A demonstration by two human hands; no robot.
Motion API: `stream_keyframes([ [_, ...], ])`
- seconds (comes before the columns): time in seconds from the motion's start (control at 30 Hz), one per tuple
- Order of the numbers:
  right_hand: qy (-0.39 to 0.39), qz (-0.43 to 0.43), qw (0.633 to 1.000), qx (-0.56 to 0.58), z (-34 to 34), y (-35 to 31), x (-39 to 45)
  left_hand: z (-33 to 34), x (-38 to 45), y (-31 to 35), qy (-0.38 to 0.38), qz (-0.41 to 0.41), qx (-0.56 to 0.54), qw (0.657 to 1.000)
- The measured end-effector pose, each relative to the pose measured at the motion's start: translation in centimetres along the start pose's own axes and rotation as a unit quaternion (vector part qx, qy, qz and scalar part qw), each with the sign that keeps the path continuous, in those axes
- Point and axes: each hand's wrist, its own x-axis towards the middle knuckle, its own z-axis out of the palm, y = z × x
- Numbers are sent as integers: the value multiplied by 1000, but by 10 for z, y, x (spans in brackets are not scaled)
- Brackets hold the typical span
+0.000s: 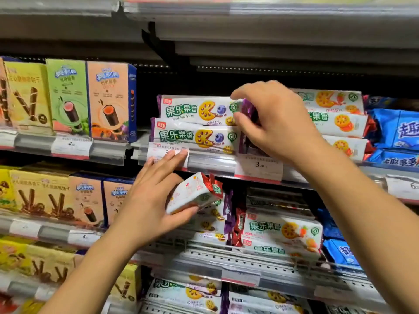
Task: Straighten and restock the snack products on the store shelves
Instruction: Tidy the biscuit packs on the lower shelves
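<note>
My right hand [275, 123] is up at the top shelf [213, 160], fingers [243, 120] curled round the purple end of a blueberry pack [248, 112], at the right end of the blueberry stack. Two blueberry packs show in that stack: upper one [197, 109], lower one [195, 138]. Right of my hand, three orange-fruit packs [340, 122] stacked flat, touching the blue packs [396, 130] at far right. Left of the stack, three boxes stand upright: yellow [25, 98], green [66, 96], orange [108, 102]. A dark gap sits between the orange box and the blueberry stack. Open room above the stacks up to the shelf overhead.

My left hand [154, 200] is lower, gripping a white pack with red end [195, 192], tilted, thumb under it, fingers reaching up to touch the price tag [166, 152] on the top shelf edge. A second tag [258, 165] sits on that edge to the right.

Middle shelf: two carrot packs [283, 232] stacked at right, more packs behind my left hand, count unclear. Four boxes at left, yellow ones [38, 191] and orange ones [102, 200]. Bottom shelf: more packs [186, 293], blurred.
</note>
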Motion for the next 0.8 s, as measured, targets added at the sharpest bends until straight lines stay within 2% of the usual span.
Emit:
stream_keyframes([
  [0.07, 62, -10, 997, 53, -7, -14, -34, -1, -2, 4, -6, -5, 1, 1000],
  [0.13, 76, -9, 991, 107, -10, -28, -71, -1, -6, 11, -3, 0, -3, 1000],
  [0.2, 21, 22, 981, 191, -9, -40, -107, 2, -13, 20, -8, 12, -18, 1000],
  [0.27, -90, 67, 955, 276, -2, -47, -137, 7, -20, 31, -32, 27, -38, 998],
  [0.33, -154, 77, 938, 299, 11, -51, -166, 17, -25, 43, -56, 49, -48, 996],
  [0.5, -110, 154, 934, 303, 20, -43, -209, 44, -31, 65, -91, 50, -47, 994],
  [0.57, -89, 205, 929, 294, 15, -34, -221, 49, -35, 68, -75, 0, -75, 994],
  [0.67, -45, 295, 907, 297, 6, -18, -238, 55, -49, 74, 5, -131, -131, 983],
  [0.73, -22, 345, 880, 326, 2, -9, -249, 62, -56, 86, 58, -250, -209, 944],
  [0.8, 11, 382, 843, 378, 1, -4, -255, 73, -57, 101, 87, -335, -320, 882],
])
